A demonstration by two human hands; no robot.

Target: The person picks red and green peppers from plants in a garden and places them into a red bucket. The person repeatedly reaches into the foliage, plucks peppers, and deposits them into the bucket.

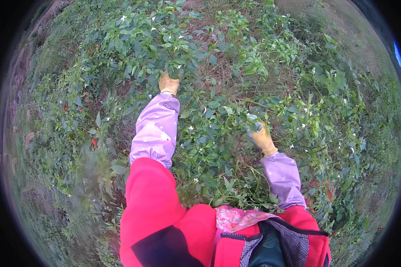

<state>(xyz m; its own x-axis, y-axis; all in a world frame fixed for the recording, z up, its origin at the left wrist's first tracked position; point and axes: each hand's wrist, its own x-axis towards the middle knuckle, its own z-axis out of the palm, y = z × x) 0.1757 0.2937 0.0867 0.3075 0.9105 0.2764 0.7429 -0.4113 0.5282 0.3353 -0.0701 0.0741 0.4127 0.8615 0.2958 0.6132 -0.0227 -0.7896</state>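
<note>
Pepper plants with green leaves and small white flowers spread before me. My left hand, in a tan work glove and a purple sleeve cover, reaches into the foliage at the upper middle; leaves hide its fingers. Farther right and nearer to my body, my right hand wears a similar glove with grey-green fingertips and is among leaves and stems. Its fingers are partly covered, so whether it grips anything does not show.
Red peppers hang on the plants at the left, and more red fruit shows at the lower right. Dry grass and stems lie between the plants ahead. Leafy stems press close to my red jacket.
</note>
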